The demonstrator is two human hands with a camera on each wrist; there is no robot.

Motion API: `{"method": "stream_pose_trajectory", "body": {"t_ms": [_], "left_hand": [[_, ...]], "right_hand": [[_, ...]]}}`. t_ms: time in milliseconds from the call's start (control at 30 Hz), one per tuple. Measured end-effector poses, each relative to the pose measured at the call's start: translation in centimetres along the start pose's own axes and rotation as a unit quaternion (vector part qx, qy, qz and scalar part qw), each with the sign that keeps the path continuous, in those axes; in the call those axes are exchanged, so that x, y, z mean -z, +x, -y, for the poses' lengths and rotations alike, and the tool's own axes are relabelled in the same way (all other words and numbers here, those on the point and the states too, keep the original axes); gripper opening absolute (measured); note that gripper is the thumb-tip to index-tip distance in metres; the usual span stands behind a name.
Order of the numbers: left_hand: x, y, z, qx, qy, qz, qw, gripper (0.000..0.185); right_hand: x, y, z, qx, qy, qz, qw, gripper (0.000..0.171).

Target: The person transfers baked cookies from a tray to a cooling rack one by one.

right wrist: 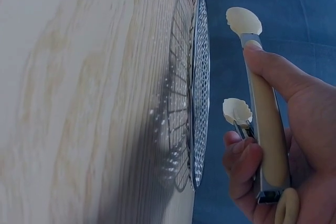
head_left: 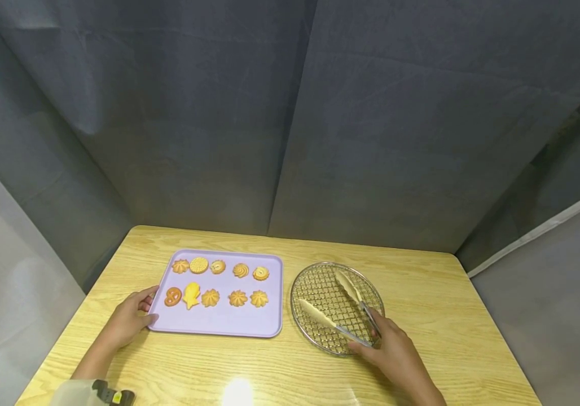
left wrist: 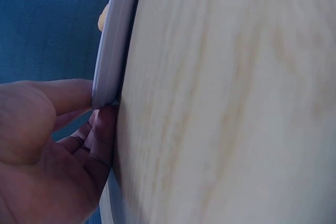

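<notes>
Holding tongs (head_left: 343, 307) in right hand (head_left: 396, 355)'s grip, left hand (head_left: 127, 321) pinching unlabelled tray (head_left: 219, 324) edge.

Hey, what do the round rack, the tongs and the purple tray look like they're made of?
Round rack: shiny crossed metal wire, probably stainless steel, seen edge-on from the right wrist. Tongs: bright metal arms with cream, matte scalloped tips, likely silicone or plastic. Purple tray: smooth, matte lilac with a rounded rim, probably plastic.

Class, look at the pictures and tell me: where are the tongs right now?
In the head view the tongs are on the table's right side, held by the right hand above the round wire rack, just right of the lilac cookie tray.
</notes>
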State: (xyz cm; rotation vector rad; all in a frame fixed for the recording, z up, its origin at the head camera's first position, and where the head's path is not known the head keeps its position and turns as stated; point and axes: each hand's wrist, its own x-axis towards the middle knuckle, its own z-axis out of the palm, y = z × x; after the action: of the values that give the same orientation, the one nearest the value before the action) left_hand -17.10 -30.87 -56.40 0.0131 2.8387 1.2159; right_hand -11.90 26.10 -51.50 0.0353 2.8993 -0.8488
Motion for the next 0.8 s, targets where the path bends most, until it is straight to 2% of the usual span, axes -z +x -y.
{"method": "stream_pose_trajectory", "body": {"t_ms": [467,800], "left_hand": [[-0.1,0.0,0.1,0.001,0.0,-0.003,1.0,0.064],[0.1,0.0,0.0,0.005,-0.001,-0.003,1.0,0.065]], "right_hand": [[-1.0,0.0,1.1,0.028,-0.016,-0.018,0.999,0.105],[-1.6,0.1,2.2,0.048,-0.008,-0.02,0.999,0.104]]}}
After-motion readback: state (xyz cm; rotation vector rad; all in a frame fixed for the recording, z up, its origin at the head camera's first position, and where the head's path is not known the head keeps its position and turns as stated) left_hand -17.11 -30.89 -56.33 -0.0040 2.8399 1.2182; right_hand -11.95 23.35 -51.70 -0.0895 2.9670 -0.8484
